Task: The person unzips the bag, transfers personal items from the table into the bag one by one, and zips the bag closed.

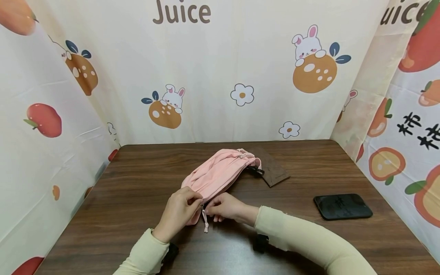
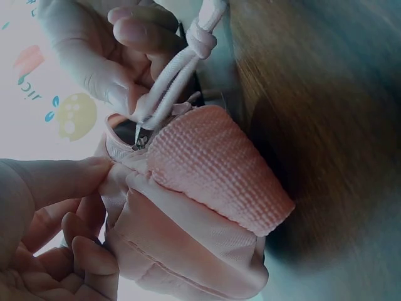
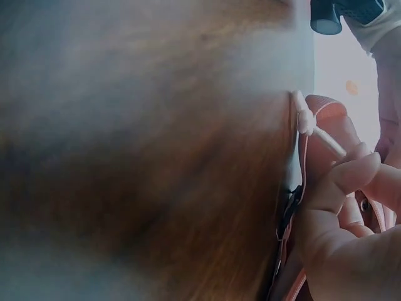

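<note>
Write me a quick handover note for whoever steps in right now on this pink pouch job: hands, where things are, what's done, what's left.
Left hand: pinches the near end of the pink pouch, steadying the fabric.
Right hand: pinches the white zipper cord at the slider.
The pouch lies mid-table, its far end on a brown sleeve. A black phone lies apart on the right.
Done: both grips are set at the zipper end.
Left: probably running the zipper; how far it is open cannot be told.
</note>
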Tool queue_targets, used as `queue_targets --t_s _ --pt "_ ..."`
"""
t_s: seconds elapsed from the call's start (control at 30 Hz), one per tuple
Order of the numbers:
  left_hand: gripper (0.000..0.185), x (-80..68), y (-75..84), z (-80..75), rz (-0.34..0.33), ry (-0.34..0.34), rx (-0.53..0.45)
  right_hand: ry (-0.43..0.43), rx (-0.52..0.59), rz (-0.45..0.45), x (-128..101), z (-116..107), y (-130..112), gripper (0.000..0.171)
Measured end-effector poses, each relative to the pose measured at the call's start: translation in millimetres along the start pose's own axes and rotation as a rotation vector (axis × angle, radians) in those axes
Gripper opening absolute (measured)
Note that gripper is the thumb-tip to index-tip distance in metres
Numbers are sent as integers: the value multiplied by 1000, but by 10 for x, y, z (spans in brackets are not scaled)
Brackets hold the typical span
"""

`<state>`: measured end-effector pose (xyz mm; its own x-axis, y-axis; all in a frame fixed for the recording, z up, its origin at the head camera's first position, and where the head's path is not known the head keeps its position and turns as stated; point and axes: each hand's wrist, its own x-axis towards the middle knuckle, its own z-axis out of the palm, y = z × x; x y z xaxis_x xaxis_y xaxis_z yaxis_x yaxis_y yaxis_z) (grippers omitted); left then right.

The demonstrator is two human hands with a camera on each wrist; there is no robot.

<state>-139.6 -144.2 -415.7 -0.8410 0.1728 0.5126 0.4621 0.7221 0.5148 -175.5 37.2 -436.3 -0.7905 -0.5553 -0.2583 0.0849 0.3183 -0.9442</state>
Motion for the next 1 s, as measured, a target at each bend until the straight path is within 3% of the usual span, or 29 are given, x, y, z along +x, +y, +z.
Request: queue_targets --t_s 0.63,1.0 --pt "15 -7 6 -10 -2 -4 -4 -39 117 70 39 101 -17 20" --pt "10 -2 17 -23 -4 -13 -9 -25 53 12 3 -7 -18 19"
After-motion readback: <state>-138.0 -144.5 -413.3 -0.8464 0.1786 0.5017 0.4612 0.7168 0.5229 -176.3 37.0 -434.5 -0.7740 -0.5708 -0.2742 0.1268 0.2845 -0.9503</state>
